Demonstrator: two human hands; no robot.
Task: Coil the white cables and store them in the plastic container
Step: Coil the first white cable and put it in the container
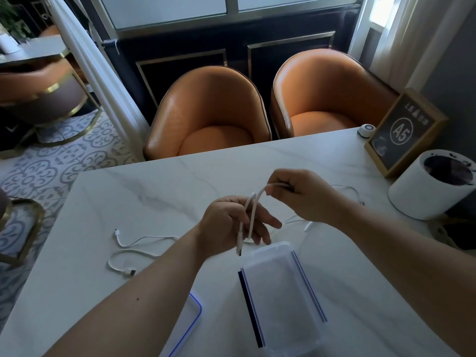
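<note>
The job is looking early on: the clear plastic container (pixel 280 292) is sitting open on the marble table (pixel 154 181) and, as far as I can make out, nothing is lying inside it yet. Its lid (pixel 189 323), the blue-edged one, is resting flat just to the left of it.

1 white cable (pixel 251 215) is being worked in mid-air above the far end of the container. The left hand (pixel 231 222) is half closed with the fingers spread, gripping a hanging loop of that cable, and the USB plug (pixel 239 249) is dangling below the palm. The right hand (pixel 301 194) is pinched tight around the same cable a little higher, arching it over towards the left hand, so I judge the first turns are only now forming.

A second cable (pixel 128 251) is lying loose on the table to the left, well apart from both hands and uncoiled. More white cable (pixel 345 189) is trailing on the table behind the right wrist; whether that is a third one or the tail of the held one, I cannot tell.

So at least 2 cables are waiting to be coiled and stowed.
</note>
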